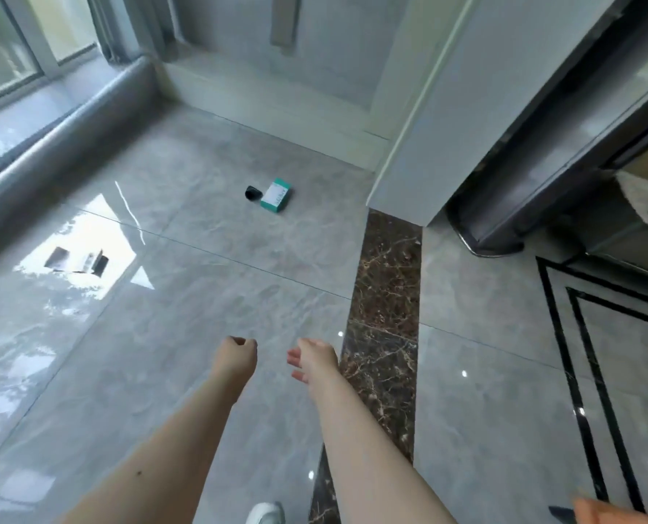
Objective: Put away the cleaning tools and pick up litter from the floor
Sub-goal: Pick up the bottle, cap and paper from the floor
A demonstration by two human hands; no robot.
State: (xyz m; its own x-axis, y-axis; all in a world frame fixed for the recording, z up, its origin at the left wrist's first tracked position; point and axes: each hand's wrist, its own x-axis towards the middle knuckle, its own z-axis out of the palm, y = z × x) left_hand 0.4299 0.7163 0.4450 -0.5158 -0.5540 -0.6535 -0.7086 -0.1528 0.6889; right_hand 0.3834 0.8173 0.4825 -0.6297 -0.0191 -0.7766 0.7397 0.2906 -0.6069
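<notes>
Grey polished tile floor (209, 281) fills most of your view, glossy enough to mirror the window on its left side. A band of dark brown veined marble (385, 296) runs across it on your right, up to the foot of a pale wall panel (428, 119). Along the left, a window (16, 43) sits above a rounded grey sill (61, 134).

Both of your bare forearms reach forward over the floor, with nothing in either. Your left hand (239, 353) is curled into a loose fist, fingers folded in. Your right hand (311, 357) hangs just beside it, apart from it, fingers loosely spread and pointing left.

A white shoe (266, 514) shows at the bottom edge between your arms.

Well ahead of your hands, near the far wall, the litter lies on the floor: a small teal and white box (276, 195), lying flat, and a small black object (252, 193) just beside it on its left. You cannot tell from here whether the two touch, or what the black piece is.
</notes>
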